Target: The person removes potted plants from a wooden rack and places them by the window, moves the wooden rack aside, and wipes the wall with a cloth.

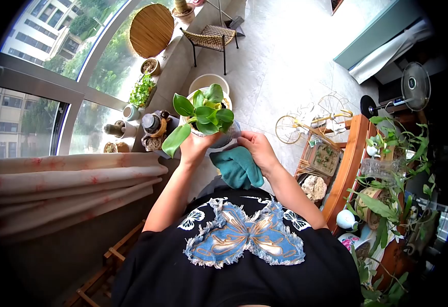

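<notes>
A potted plant (pixel 203 112) with broad, glossy green leaves is held up in front of my body. My left hand (pixel 198 147) grips its pale pot from the near left side, fingers mostly hidden behind the pot and leaves. At the pot's right side, my right hand (pixel 257 149) is closed on a dark green cloth (pixel 238 168), which hangs down below the fingers. The right fingertips are close to the pot wall; whether they touch it I cannot tell. Just beyond the plant is the rim of a round cream container (pixel 209 79).
Along the window ledge stand small potted plants (pixel 141 91), a dark figurine (pixel 155 128) and a round woven board (pixel 151 30). A wicker chair (pixel 211 38) is ahead. On the right are a wooden stand (pixel 344 174), trailing plants (pixel 385 204) and a fan (pixel 414 84).
</notes>
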`<state>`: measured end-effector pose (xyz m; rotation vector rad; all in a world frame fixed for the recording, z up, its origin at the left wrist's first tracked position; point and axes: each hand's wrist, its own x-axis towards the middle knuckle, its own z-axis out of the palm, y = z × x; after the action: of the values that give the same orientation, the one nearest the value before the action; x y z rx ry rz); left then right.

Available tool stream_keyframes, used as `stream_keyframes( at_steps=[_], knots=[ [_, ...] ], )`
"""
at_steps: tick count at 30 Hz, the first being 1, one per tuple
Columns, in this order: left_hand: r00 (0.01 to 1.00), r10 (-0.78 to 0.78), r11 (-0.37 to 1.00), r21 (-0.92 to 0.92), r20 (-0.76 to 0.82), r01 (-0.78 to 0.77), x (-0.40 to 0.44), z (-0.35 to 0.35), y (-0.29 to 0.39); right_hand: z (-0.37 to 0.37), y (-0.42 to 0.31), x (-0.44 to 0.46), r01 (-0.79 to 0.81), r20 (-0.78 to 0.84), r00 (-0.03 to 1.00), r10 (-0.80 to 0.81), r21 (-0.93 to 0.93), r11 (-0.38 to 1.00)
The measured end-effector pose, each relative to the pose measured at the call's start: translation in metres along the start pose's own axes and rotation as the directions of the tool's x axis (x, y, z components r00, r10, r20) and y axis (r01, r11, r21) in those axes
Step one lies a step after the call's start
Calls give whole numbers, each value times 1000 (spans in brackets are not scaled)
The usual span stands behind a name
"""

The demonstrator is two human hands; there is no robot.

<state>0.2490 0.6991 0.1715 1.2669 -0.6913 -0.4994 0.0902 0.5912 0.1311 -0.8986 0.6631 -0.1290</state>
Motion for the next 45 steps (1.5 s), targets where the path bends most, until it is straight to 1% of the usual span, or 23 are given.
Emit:
stream_keyframes(
  at_steps=[1,3,5,6,11,13,14,16,17,19,21,23,25,27,30,32,35,36,37,39,40,43,45],
  knots=[
    [1000,8,1000,25,4,-8,7,-7,0,3,1,10,0,-7,1000,0,-19,1000],
    [997,-59,997,59,53,56,18,-22,-7,9,0,27,-14,-11,1000,13,-17,1000],
    [992,-110,993,-26,62,112,30,-26,-15,9,1,39,-36,-17,999,36,-14,999],
    [995,-71,997,-33,66,74,36,-26,-21,8,0,46,-30,-40,999,29,-23,999],
    [998,-39,999,10,-47,39,67,-23,-59,-10,-9,81,-82,-127,989,74,-61,995],
    [999,-23,999,49,-41,25,87,-18,-77,-20,-22,99,-108,-130,987,98,-67,992],
    [999,-23,1000,6,-25,23,100,-15,-86,-27,-29,111,-122,-133,985,112,-63,991],
    [998,-50,998,25,-48,51,126,-7,-99,-41,-43,135,-143,-145,981,133,-67,987],
    [995,-84,995,43,-56,86,136,-3,-104,-48,-49,145,-161,-137,979,150,-75,984],
    [992,-85,995,39,-97,89,160,5,-114,-62,-70,174,-155,-116,983,142,-120,981],
    [981,-126,989,61,-146,136,179,11,-124,-72,-90,199,-163,-74,985,155,-111,980],
    [971,-140,987,52,-194,153,199,14,-129,-81,-107,228,-213,-27,977,212,-176,961],
    [949,-115,993,-65,-293,100,217,17,-129,-83,-117,257,-214,17,975,220,-185,959],
    [928,-186,980,-131,-323,151,230,6,-136,-80,-124,287,-211,64,971,229,-209,955],
    [909,-196,980,-100,-368,171,250,-17,-142,-69,-124,329,-250,138,946,294,-267,931],
    [888,-169,979,34,-427,202,257,-32,-156,-62,-127,351,-271,158,933,323,-282,920],
    [892,-135,975,102,-431,196,279,-55,-162,-49,-128,388,-286,198,913,356,-310,907],
    [902,-142,984,42,-409,174,290,-60,-160,-45,-128,399,-290,194,912,362,-320,902],
    [898,-146,984,36,-416,177,296,-65,-161,-41,-129,406,-300,188,908,374,-329,895],
    [875,-226,967,7,-429,254,305,-78,-163,-33,-130,421,-301,189,911,366,-301,905],
    [871,-226,967,5,-436,253,313,-85,-168,-28,-132,432,-301,191,914,358,-272,914],
    [861,-215,966,33,-461,258,333,-100,-181,-23,-136,467,-313,237,893,381,-280,907],
    [828,-151,982,18,-540,190,346,-105,-189,-18,-138,488,-326,243,883,402,-299,897]
  ],
)
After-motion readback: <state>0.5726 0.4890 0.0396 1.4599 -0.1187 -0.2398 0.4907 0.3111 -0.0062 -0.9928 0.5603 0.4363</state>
